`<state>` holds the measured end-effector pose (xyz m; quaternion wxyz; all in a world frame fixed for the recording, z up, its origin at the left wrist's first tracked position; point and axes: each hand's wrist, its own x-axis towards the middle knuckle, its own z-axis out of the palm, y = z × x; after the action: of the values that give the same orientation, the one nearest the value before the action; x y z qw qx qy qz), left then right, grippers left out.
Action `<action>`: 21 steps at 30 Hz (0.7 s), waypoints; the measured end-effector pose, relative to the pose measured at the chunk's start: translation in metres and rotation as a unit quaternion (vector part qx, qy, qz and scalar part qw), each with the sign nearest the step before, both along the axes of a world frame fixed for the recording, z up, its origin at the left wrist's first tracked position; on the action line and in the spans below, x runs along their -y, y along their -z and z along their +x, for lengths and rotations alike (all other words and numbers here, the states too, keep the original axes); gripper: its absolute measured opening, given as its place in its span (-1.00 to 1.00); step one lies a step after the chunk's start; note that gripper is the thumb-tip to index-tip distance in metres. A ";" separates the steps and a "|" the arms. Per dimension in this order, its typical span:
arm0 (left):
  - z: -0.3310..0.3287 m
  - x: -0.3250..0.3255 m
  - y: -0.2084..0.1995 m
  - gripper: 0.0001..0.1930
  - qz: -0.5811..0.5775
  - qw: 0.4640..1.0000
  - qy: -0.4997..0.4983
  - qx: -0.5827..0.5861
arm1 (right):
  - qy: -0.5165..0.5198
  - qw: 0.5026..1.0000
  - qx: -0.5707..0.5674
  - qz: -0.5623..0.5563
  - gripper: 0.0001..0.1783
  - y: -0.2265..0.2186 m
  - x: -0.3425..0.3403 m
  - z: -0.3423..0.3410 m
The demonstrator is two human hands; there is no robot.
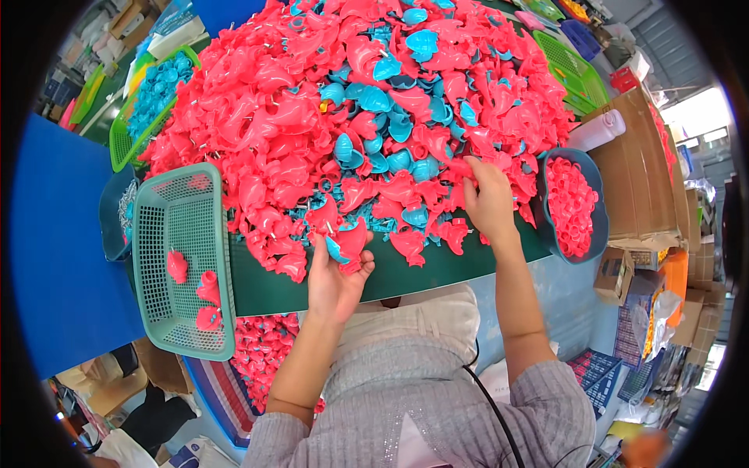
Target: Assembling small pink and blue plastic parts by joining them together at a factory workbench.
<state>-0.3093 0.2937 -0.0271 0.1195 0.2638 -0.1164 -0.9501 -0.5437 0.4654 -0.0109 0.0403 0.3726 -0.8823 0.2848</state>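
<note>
My left hand is closed round a glossy pink plastic shell with a blue shell piece in it, just over the table's near edge. My right hand reaches into the near right side of the pile, its fingers bent in on a small pink plastic part, partly covered by the fingertips. Before both hands rises a big heap of pink plastic shells, mixed with blue shell pieces. Smaller blue parts lie along the heap's near edge.
Left of the heap, a green mesh basket holds a few pink pieces. A dark blue tub stands beyond it. At right is another tub full of small pink rings, beside a cardboard box. More pink parts lie below the table.
</note>
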 end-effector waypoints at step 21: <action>-0.006 -0.005 -0.004 -0.42 -0.007 0.999 0.021 0.024 | -0.004 0.922 0.256 -0.291 -0.80 -0.006 0.030 0.032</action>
<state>-0.3152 0.2985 -0.0232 0.0991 0.2828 -0.1315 -0.9450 -0.5113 0.4356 -0.0046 -0.0817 0.2627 -0.7393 0.6146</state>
